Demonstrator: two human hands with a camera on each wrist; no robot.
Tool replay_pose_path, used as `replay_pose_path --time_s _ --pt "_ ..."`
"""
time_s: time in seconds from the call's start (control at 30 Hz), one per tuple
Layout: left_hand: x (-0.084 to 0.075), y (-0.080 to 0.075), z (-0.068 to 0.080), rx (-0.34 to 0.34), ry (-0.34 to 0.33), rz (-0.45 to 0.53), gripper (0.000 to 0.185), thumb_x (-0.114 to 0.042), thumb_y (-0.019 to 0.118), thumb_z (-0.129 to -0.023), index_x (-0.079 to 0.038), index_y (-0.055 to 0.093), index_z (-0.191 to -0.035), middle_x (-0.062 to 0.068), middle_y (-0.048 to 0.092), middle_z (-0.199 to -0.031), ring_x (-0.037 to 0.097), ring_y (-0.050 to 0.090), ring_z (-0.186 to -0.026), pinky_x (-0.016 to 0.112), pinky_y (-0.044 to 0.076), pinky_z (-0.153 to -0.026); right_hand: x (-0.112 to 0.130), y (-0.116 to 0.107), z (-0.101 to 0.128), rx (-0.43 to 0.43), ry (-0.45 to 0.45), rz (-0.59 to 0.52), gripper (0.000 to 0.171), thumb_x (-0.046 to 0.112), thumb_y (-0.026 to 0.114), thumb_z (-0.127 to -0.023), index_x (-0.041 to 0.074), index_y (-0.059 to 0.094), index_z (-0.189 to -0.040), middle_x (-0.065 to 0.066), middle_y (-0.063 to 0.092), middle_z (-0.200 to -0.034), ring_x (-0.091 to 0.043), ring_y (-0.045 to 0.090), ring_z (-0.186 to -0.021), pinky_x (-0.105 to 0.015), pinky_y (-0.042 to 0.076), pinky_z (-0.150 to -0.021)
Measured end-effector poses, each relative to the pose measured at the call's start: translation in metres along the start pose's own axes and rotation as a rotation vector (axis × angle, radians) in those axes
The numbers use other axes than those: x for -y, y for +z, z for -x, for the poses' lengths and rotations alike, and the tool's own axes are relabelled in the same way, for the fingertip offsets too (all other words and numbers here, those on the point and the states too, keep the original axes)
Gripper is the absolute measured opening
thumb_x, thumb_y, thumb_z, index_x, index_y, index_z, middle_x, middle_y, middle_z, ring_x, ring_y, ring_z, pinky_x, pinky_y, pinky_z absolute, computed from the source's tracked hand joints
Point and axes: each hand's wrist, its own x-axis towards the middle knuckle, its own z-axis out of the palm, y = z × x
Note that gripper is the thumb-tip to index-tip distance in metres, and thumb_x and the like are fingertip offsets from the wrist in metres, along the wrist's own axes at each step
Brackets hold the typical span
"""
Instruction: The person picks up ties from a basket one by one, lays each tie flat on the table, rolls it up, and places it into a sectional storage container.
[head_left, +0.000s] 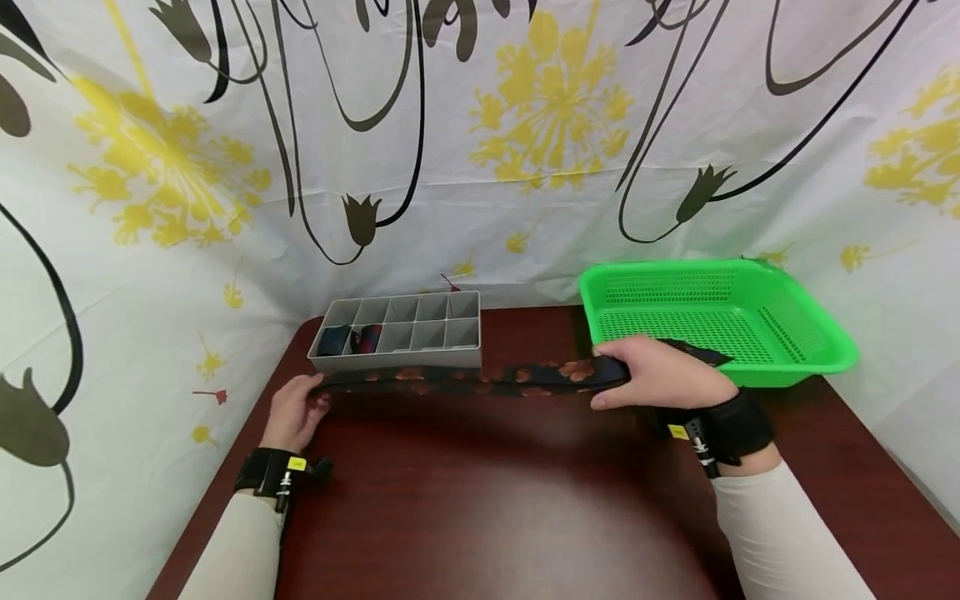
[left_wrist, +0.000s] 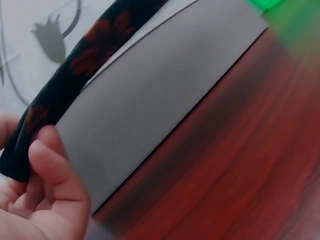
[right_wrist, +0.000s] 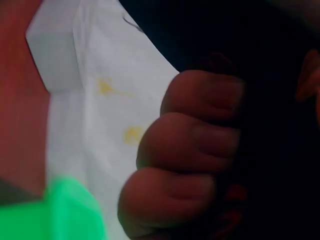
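Stretching a dark flowered tie across the tabletop's far edge, left hand pinching one end, right hand gripping the other, grey divided box just behind, green basket at far right corner.

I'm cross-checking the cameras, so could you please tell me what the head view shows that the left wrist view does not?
Only the head view shows the right hand gripping the dark floral tie by the green basket, and rolled items in the gray organizer's compartments. Only the left wrist view shows the left hand's fingers pinching the tie's end up close, against the organizer's side wall. Both show the left hand, tie, organizer and brown table.
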Motion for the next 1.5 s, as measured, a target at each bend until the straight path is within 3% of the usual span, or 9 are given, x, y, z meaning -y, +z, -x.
replay_pose_path --time_s 0.27,0.47,0.67,0.83,1.0,1.1,1.17,1.37,1.5 --pt "-0.009 -0.024 0.000 -0.438 0.166 0.245 0.010 -0.014 0.060 -0.107 -0.008 0.059 -0.100 0.000 0.051 -0.110 0.013 0.051 -0.082 0.023 0.046 -0.064 0.023 0.086 -0.046 0.092 -0.141 -0.029 0.033 0.039 0.070 -0.103 0.023 0.049 -0.081 0.015 0.037 -0.071 0.000 0.039 -0.061 -0.022 0.039 -0.066" --pt "-0.010 -0.033 0.001 -0.488 0.188 0.394 0.014 -0.006 0.054 -0.108 -0.002 0.064 -0.100 0.001 0.053 -0.113 0.018 0.050 -0.090 0.026 0.045 -0.064 0.025 0.131 -0.056 0.172 -0.061 -0.046 0.034 0.029 0.069 -0.104 0.023 0.047 -0.078 0.013 0.037 -0.068 -0.002 0.039 -0.061 -0.022 0.035 -0.066" --pt "-0.013 -0.040 -0.005 -0.440 0.109 0.478 0.023 -0.012 0.053 -0.110 -0.008 0.050 -0.132 -0.002 0.046 -0.130 0.016 0.045 -0.101 0.028 0.045 -0.072 0.017 0.121 -0.056 -0.026 -0.053 0.044 0.032 0.028 0.077 -0.097 0.021 0.052 -0.078 0.010 0.043 -0.073 -0.006 0.042 -0.069 -0.025 0.038 -0.069" --pt "-0.015 -0.045 -0.009 -0.386 0.063 0.475 0.011 -0.008 0.054 -0.108 -0.010 0.057 -0.118 -0.005 0.047 -0.126 0.013 0.047 -0.107 0.029 0.048 -0.080 0.008 0.093 -0.050 -0.121 0.060 -0.085 0.028 0.029 0.073 -0.100 0.019 0.056 -0.081 0.010 0.041 -0.066 -0.008 0.042 -0.058 -0.027 0.038 -0.064" --pt "-0.012 -0.060 -0.009 -0.056 0.016 0.354 0.025 -0.004 0.045 -0.112 -0.013 0.068 -0.111 -0.004 0.062 -0.112 0.013 0.055 -0.099 0.027 0.045 -0.081 -0.009 0.076 -0.035 -0.029 0.153 -0.355 0.030 0.029 0.068 -0.105 0.012 0.056 -0.083 0.003 0.049 -0.066 -0.012 0.045 -0.055 -0.029 0.042 -0.056" --pt "-0.010 -0.071 -0.011 0.175 0.012 0.227 0.036 -0.003 0.038 -0.113 -0.013 0.072 -0.115 -0.001 0.067 -0.106 0.014 0.058 -0.093 0.027 0.043 -0.079 -0.021 0.077 -0.023 0.082 0.142 -0.432 0.033 0.030 0.067 -0.105 0.009 0.056 -0.083 0.000 0.057 -0.070 -0.013 0.054 -0.055 -0.031 0.051 -0.055" --pt "-0.009 -0.076 -0.013 0.264 0.037 0.106 0.038 -0.003 0.038 -0.113 -0.012 0.074 -0.116 -0.002 0.070 -0.106 0.013 0.060 -0.092 0.025 0.047 -0.077 -0.027 0.080 -0.013 0.161 0.119 -0.472 0.034 0.030 0.067 -0.106 0.007 0.055 -0.083 -0.001 0.060 -0.071 -0.013 0.058 -0.056 -0.032 0.055 -0.055" --pt "-0.006 -0.081 -0.025 0.318 0.084 -0.261 0.026 -0.008 0.051 -0.112 -0.013 0.075 -0.117 -0.009 0.074 -0.109 0.005 0.070 -0.096 0.022 0.060 -0.081 -0.041 0.082 0.014 0.299 0.051 -0.514 0.041 0.027 0.067 -0.106 0.005 0.044 -0.080 0.002 0.048 -0.073 -0.006 0.053 -0.058 -0.026 0.051 -0.056" --pt "-0.005 -0.081 -0.028 0.321 0.079 -0.335 0.019 -0.006 0.054 -0.110 -0.007 0.071 -0.118 -0.007 0.072 -0.106 0.007 0.074 -0.098 0.028 0.064 -0.082 -0.042 0.079 0.020 0.261 -0.005 -0.376 0.039 0.031 0.072 -0.102 0.011 0.045 -0.081 -0.007 0.038 -0.076 -0.003 0.042 -0.066 -0.024 0.039 -0.063"
